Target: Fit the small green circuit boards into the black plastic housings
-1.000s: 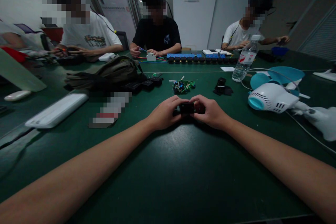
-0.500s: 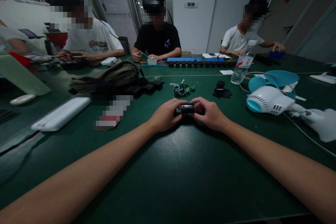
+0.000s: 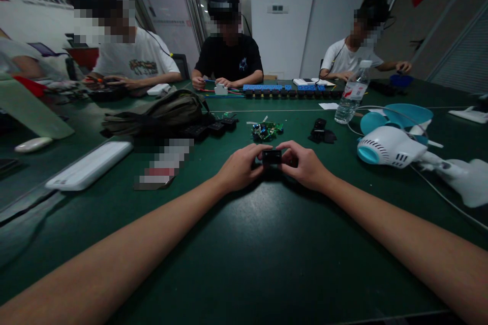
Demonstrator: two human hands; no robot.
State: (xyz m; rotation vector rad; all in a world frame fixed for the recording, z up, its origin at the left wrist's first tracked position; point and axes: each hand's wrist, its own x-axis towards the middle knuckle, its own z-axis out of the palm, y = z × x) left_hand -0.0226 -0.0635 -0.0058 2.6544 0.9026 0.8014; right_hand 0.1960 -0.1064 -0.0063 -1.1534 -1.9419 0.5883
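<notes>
Case (image 3: 89,166), long and white, lies on the green table (image 3: 244,254) at left, with a dark cable at its near end; an olive bag (image 3: 168,111) lies beyond it; the left hand (image 3: 242,166) has its thumb and fingers closed in a narrow pinch on the left end of a small black housing (image 3: 272,157); small green circuit boards (image 3: 267,130) sit in a loose heap just beyond; the housing is between the two hands, in front of that heap, though whether its underside touches the table I cannot tell; the right hand (image 3: 303,165) pinches the right end, its fingers curled; black parts (image 3: 322,132) lie beyond that hand, then a water bottle (image 3: 353,92) and a white and blue fan (image 3: 392,147); for a good hold, I would press evenly from both ends, keep the housing level, leave its middle uncovered, and squeeze lightly, since too much force could make it slip or twist.
</notes>
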